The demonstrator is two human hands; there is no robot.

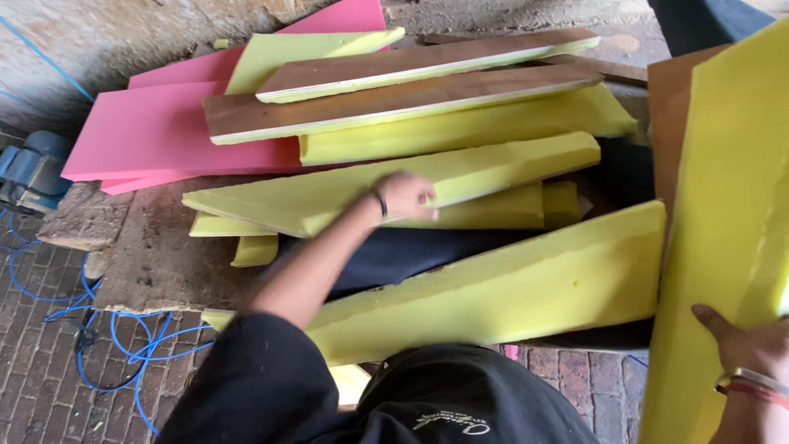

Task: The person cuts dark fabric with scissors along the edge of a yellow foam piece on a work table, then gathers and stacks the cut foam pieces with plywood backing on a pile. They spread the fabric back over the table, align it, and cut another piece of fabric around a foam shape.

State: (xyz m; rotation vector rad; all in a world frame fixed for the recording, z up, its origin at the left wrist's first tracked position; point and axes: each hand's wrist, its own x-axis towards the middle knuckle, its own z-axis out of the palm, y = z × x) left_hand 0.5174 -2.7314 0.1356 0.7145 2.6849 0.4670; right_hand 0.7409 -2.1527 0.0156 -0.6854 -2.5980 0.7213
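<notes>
On the heap of offcuts, the left hand rests with fingers curled over the edge of a long yellow foam strip, seemingly gripping it, though motion blur leaves that unsure. At the right edge the right hand clasps a tall yellow foam slab standing upright. Another wide foam piece lies between them over dark fabric. Behind lie wooden planks and pink foam sheets; blue cable loops on the brick floor.

Matt yellow foam slabs (rough-edged) under smooth brown wood boards.
</notes>
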